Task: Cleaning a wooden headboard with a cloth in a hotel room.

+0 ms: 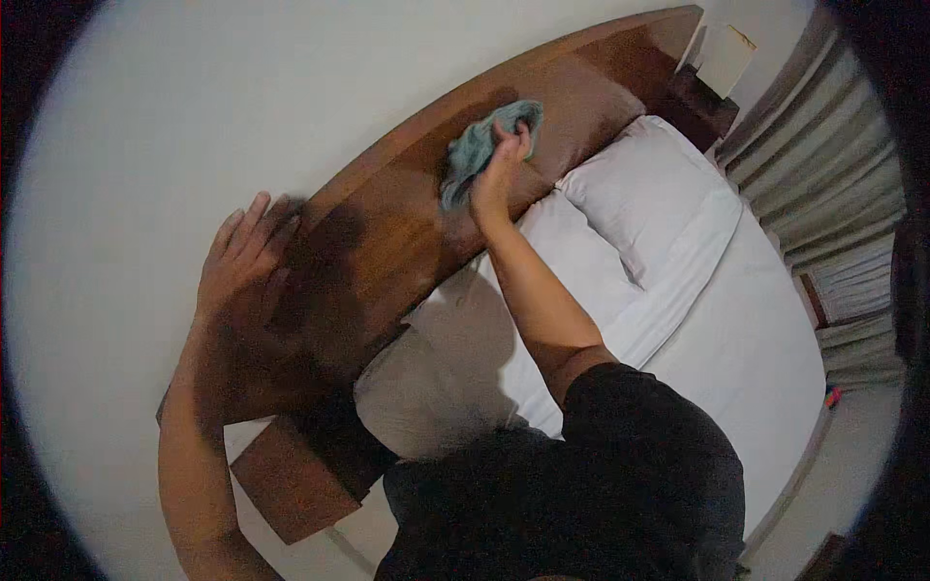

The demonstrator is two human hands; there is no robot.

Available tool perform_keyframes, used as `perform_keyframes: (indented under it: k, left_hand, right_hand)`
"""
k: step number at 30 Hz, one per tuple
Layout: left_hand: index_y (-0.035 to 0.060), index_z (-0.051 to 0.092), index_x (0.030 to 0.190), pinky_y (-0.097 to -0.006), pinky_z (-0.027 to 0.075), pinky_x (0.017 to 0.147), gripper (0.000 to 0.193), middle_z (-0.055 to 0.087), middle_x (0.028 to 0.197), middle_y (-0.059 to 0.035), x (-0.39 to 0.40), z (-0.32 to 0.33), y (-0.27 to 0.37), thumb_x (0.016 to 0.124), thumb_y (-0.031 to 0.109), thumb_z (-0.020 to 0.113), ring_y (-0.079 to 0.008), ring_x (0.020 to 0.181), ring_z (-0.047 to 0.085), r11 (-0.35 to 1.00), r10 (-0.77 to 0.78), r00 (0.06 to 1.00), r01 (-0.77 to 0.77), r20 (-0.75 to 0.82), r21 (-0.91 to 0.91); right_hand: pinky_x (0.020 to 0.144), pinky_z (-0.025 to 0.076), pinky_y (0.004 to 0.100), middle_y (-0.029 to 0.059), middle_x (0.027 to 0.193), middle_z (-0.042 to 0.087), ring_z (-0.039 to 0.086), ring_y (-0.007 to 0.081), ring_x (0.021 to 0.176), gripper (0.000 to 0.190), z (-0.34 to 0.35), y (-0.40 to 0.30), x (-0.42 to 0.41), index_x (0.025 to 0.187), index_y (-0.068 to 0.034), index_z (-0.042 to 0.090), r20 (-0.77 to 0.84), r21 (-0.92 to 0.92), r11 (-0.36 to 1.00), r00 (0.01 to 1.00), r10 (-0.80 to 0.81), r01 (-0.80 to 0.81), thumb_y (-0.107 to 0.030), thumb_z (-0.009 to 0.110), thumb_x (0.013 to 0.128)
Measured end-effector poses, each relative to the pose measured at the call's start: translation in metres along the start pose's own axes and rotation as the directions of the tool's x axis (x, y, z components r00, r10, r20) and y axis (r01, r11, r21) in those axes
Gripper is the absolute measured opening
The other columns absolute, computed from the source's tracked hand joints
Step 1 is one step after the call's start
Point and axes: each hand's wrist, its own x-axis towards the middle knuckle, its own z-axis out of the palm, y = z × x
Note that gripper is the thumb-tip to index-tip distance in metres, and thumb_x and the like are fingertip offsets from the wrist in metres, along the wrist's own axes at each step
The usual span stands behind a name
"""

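Note:
My right hand (496,178) grips a crumpled grey-green cloth (476,149) against the brown face of a wooden headboard (403,225). Part of the cloth trails below the fingers, and the thumb shows on top. At the left, my left hand (247,254) holds nothing, its fingers spread a little. It is at the headboard's upper edge beside the pale wall; whether the palm rests on the wood is hard to tell in the shadow.
Below the headboard lies a bed with white pillows (617,192) and a white sheet (748,363). A brown bedside cabinet (298,479) stands at the lower left. Another dark cabinet (701,109) bears a lampshade (726,62) at upper right. Grey curtains (817,160) hang along the right.

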Motion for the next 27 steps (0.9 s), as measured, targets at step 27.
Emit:
perform_keyframes:
  k: [27]
  left_hand:
    - [0.0118, 0.036, 0.146, -0.0433, 0.016, 0.120, 0.064, 0.024, 0.158, -0.0032, -0.006, 0.016, -0.010, 0.087, 0.018, 0.060, -0.0227, 0.146, 0.020, 0.999, 0.036, 0.999, -0.035, -0.014, 0.033]
  right_hand:
    - [0.115, -0.001, 0.0583, 0.0216, 0.158, -0.013, -0.008, 0.0418, 0.146, 0.068, 0.018, -0.010, -0.019, 0.154, -0.007, 0.007, 0.264, -0.643, 0.749, 0.964, 0.023, 0.158, -0.030, 0.040, 0.099]
